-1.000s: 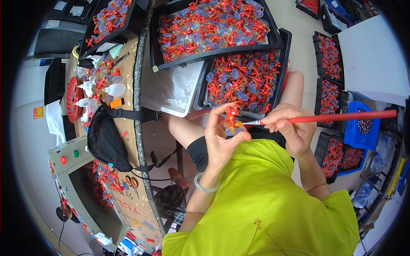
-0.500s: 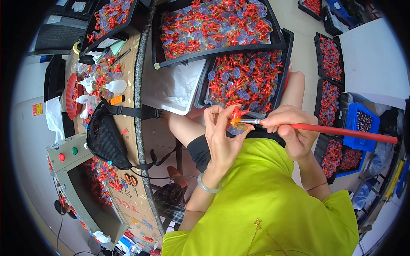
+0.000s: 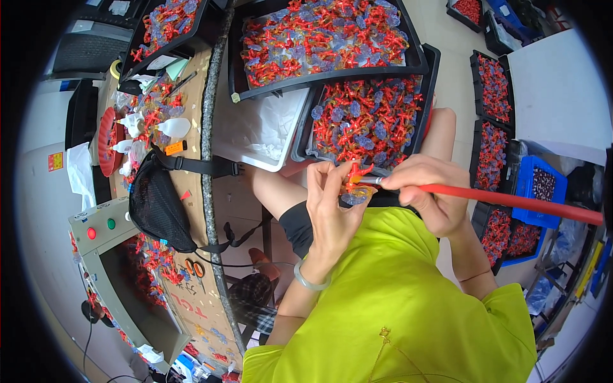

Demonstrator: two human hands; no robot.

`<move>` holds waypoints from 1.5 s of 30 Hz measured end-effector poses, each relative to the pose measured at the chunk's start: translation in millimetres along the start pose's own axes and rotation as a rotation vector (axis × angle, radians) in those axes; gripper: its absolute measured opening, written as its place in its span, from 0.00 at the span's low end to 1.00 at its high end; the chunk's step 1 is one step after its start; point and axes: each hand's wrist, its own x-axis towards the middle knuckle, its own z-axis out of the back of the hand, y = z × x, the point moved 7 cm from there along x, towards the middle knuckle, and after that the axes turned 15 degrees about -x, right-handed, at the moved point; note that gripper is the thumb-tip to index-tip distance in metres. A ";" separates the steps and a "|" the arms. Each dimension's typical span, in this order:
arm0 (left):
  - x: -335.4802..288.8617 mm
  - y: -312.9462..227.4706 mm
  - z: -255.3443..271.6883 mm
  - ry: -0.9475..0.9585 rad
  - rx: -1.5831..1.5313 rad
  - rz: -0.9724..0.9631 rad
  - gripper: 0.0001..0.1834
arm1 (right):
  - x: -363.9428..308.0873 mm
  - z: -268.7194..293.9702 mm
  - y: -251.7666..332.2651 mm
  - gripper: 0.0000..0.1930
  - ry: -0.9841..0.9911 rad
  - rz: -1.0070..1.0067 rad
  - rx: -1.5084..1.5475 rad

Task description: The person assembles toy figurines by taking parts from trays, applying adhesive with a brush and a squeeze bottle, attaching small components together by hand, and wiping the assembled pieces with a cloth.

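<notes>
Now the left hand (image 3: pixel 332 210) pinches a small red figure (image 3: pixel 355 180) at its fingertips, above the lap; the right hand (image 3: pixel 426 191) grips a red brush (image 3: pixel 504 199), tip touching it. Just beyond, a black tray (image 3: pixel 433 96) holds similar pieces.

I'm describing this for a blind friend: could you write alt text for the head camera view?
A person in a yellow-green shirt holds a small red and blue piece in the left hand and touches it with a long red brush held in the right hand. Black trays of similar pieces lie ahead.
</notes>
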 end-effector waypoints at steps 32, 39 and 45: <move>1.8 13.5 -15.3 0.210 -0.066 0.248 0.27 | 3.3 0.7 -6.8 0.02 0.000 0.019 -0.011; 2.0 18.5 -10.0 0.217 -0.150 0.265 0.30 | -1.8 31.2 -21.2 0.15 -0.255 -0.177 -0.081; 0.3 14.3 -25.6 0.224 -1.053 0.492 0.32 | -11.4 4.3 -20.3 0.13 -0.085 -0.209 0.234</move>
